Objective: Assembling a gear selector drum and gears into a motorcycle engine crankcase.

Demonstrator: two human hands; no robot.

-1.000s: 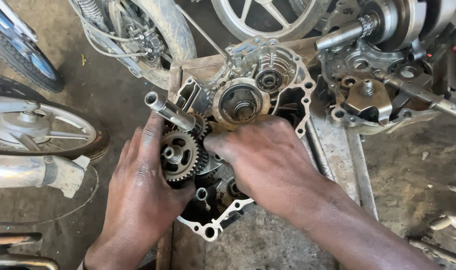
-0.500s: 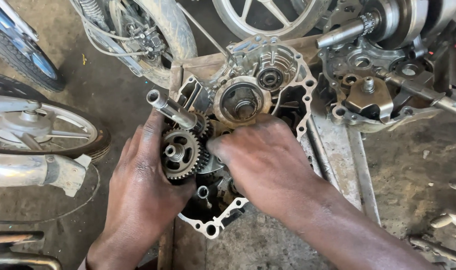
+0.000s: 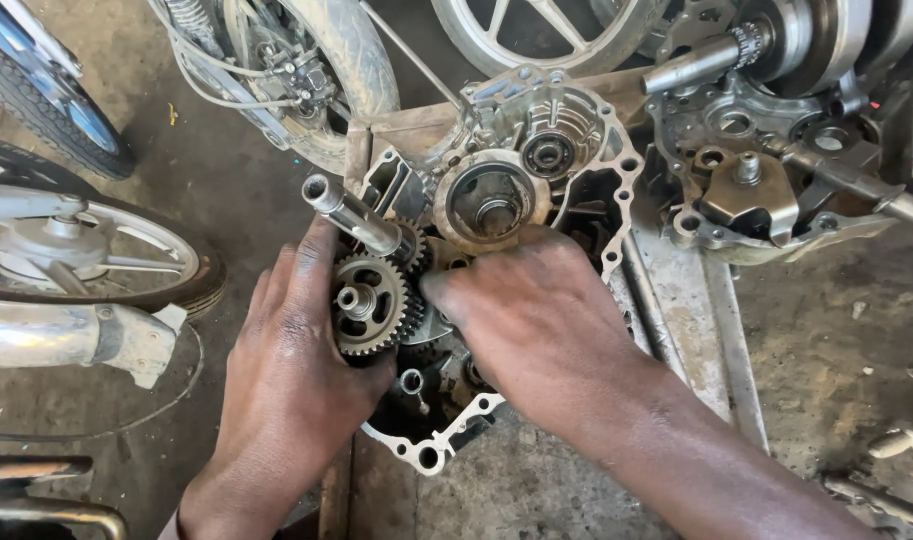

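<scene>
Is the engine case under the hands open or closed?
Open. The engine case has no cover; its gear and shaft lie exposed.
</scene>
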